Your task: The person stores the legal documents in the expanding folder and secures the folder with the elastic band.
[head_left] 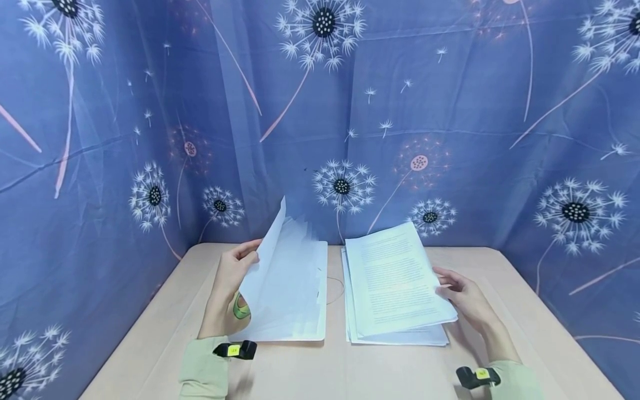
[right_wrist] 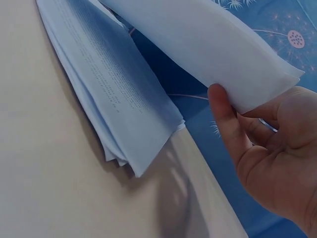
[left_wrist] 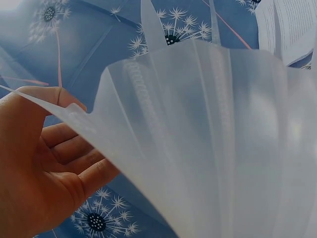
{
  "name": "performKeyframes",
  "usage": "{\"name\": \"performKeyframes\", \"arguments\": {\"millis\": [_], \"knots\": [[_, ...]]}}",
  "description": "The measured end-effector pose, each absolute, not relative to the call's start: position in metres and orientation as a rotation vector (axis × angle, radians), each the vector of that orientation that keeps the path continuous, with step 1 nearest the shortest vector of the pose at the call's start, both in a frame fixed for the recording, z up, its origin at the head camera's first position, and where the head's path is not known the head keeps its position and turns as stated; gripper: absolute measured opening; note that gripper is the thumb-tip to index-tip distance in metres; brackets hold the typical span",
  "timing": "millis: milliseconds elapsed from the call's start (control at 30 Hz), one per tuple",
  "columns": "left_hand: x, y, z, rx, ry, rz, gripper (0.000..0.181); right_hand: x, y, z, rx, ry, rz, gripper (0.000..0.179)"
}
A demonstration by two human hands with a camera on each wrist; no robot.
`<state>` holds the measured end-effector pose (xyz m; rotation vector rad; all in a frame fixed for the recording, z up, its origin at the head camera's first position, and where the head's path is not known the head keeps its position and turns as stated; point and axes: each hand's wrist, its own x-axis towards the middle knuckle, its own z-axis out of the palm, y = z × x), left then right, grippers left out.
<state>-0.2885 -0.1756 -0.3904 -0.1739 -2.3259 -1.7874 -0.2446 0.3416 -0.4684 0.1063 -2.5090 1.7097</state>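
Note:
My left hand (head_left: pixel 234 272) holds up the left side of a folder (head_left: pixel 322 311) by its outer edge, thumb on the inner face. Translucent plastic sleeves (left_wrist: pixel 198 129) fan out from it in the left wrist view. Low on the raised part, near my wrist, shows a green curved patch (head_left: pixel 241 306). To the right of the folder lies a stack of printed paper (head_left: pixel 425 336). Between thumb and fingers, my right hand (head_left: pixel 465 294) pinches the right edge of the top printed sheets (head_left: pixel 390 278), lifted off the stack in the right wrist view (right_wrist: pixel 218 54).
Folder and papers lie side by side on a light wooden table (head_left: pixel 320 372). A blue curtain (head_left: pixel 280 166) with dandelion prints hangs behind the table and along its sides. Between folder and stack a thin curved line (head_left: pixel 342 286) shows on the tabletop.

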Motion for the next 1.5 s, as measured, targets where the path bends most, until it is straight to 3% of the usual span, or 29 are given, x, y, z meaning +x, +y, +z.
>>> {"name": "performKeyframes", "arguments": {"millis": [567, 1500], "knots": [[-0.289, -0.175, -0.392, -0.182, -2.330, -1.790, 0.039, -0.240, 0.342, -0.456, 0.135, -2.470, 1.784, 0.061], [-0.288, -0.173, -0.392, -0.162, -2.349, -1.782, 0.040, -0.238, 0.291, -0.387, 0.277, -2.376, 1.935, 0.066]]}}
